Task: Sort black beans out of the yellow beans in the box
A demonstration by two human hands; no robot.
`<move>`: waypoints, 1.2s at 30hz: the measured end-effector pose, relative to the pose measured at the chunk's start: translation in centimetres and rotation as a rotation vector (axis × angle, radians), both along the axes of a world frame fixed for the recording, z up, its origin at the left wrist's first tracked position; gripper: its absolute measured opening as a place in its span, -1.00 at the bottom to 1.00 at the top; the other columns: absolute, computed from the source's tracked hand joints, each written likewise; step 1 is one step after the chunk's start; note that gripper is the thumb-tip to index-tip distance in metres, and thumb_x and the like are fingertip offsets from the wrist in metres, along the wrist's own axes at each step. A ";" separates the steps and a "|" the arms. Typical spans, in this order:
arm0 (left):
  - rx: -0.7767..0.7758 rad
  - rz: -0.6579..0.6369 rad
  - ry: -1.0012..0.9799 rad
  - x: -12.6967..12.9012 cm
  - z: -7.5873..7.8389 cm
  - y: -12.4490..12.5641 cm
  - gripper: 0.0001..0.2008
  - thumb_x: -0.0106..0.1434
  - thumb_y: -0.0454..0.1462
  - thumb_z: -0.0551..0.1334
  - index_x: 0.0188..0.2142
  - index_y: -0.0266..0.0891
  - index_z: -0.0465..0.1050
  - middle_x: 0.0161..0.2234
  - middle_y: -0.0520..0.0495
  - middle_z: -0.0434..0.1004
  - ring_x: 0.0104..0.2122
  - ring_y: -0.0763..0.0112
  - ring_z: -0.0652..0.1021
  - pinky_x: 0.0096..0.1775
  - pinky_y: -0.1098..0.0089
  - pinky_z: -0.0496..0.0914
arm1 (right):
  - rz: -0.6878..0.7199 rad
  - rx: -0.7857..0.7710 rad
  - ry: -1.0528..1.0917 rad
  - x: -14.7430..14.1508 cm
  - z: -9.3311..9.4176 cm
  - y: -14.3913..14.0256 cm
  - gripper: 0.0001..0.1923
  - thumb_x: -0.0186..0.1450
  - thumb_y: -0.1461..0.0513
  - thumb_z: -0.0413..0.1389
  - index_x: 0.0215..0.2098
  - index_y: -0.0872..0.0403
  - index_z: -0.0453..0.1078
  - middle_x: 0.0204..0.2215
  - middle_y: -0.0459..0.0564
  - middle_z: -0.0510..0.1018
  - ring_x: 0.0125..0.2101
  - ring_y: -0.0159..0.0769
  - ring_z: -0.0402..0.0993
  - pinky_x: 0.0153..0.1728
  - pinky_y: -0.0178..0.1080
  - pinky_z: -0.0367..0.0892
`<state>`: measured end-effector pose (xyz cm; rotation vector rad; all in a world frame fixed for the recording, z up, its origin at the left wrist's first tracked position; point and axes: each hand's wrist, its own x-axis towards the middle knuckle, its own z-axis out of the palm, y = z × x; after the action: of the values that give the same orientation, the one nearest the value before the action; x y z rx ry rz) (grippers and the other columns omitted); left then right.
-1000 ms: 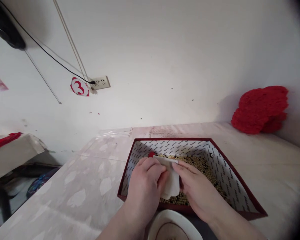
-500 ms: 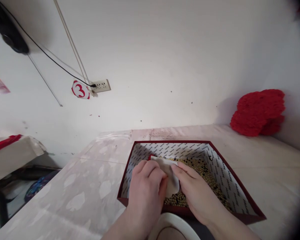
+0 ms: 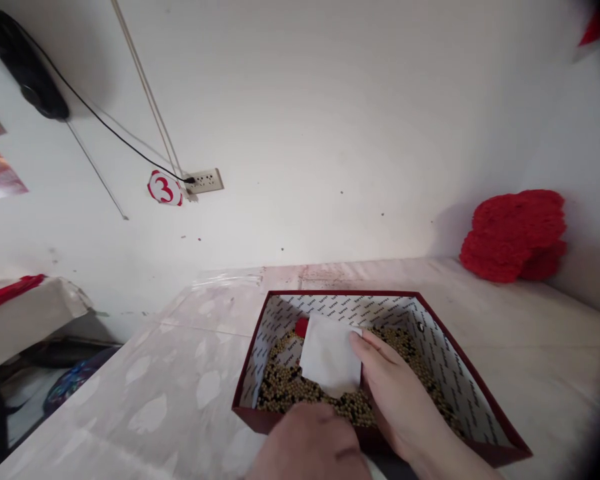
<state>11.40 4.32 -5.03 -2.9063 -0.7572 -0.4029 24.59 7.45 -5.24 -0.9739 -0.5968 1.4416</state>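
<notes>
My right hand (image 3: 395,393) grips the right edge of a white square piece of cloth (image 3: 332,353), thumb on top. The cloth is held tilted above an open dark red box (image 3: 340,293) with a printed white lining. Small tan and dark beans (image 3: 290,387) cover much of the box floor. A small red object (image 3: 301,327) lies inside, partly behind the cloth. My left hand (image 3: 310,440) is low at the front edge of the box, off the cloth, blurred, with its fingers bent down and mostly hidden.
The box stands on a table with a pale patterned cover (image 3: 180,380). A red fluffy bundle (image 3: 515,237) sits at the back right against the wall. On the wall is a socket (image 3: 206,181) with a black cable. Another covered table (image 3: 30,307) stands at left.
My left hand has let go of the cloth and moved down toward me, over where a white bowl showed. The cloth now faces me flatter in my right hand. The view has tilted slightly.
</notes>
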 end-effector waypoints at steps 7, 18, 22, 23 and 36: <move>-0.080 0.059 0.190 -0.1 0.0 0.1 -0.83 0.03 -0.28 0.35 -0.63 -0.17 0.43 -0.68 0.09 0.41 -0.66 0.49 0.34 -0.66 0.42 -0.01 | -0.008 -0.024 -0.011 0.0 -0.1 0.0 -0.53 0.08 0.04 0.23 -0.08 0.04 0.37 -0.16 -0.04 0.56 -0.06 -0.17 0.36 -0.08 -0.20 0.24; -0.430 0.631 -0.628 -3.1 3.5 3.3 -0.56 0.20 -0.11 0.15 0.05 -0.18 0.22 -0.13 -0.15 0.45 -0.22 0.23 0.47 -0.31 0.34 0.35 | 0.183 0.097 -0.068 0.1 0.2 -0.4 -0.60 0.15 0.04 0.18 -0.09 0.03 0.38 -0.33 -0.08 0.58 -0.31 -0.24 0.43 -0.39 -0.28 0.28; -0.633 0.594 -0.645 -2.6 2.6 4.1 -0.80 0.24 -0.15 0.10 -0.35 -0.21 0.38 -0.46 0.01 0.43 -0.44 0.37 0.43 -0.42 0.43 0.25 | 0.163 0.091 -0.065 0.1 -0.2 -0.4 -0.58 0.15 0.03 0.18 -0.08 0.03 0.37 -0.34 -0.08 0.57 -0.31 -0.24 0.43 -0.42 -0.29 0.27; -0.642 0.594 -0.665 -2.5 2.6 4.1 -0.79 0.24 -0.15 0.09 -0.40 -0.21 0.36 -0.48 0.03 0.40 -0.44 0.38 0.41 -0.42 0.44 0.23 | 0.145 0.083 -0.058 0.2 -0.2 -0.4 -0.58 0.14 0.02 0.18 -0.09 0.03 0.37 -0.33 -0.08 0.57 -0.29 -0.24 0.42 -0.40 -0.29 0.27; -0.852 0.574 -1.037 -2.5 1.9 4.2 -0.67 0.26 -0.06 0.07 -0.50 -0.24 0.29 -0.56 0.09 0.23 -0.52 0.49 0.26 -0.48 0.50 0.18 | 0.154 0.075 -0.095 -0.1 1.1 -0.7 -0.66 0.11 0.07 0.22 -0.17 0.02 0.45 -0.37 -0.11 0.59 -0.35 -0.29 0.43 -0.44 -0.35 0.25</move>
<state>8.88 8.52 -3.11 -2.6657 -2.2626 -1.9356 24.52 6.79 -4.18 -0.9573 -0.8046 1.5030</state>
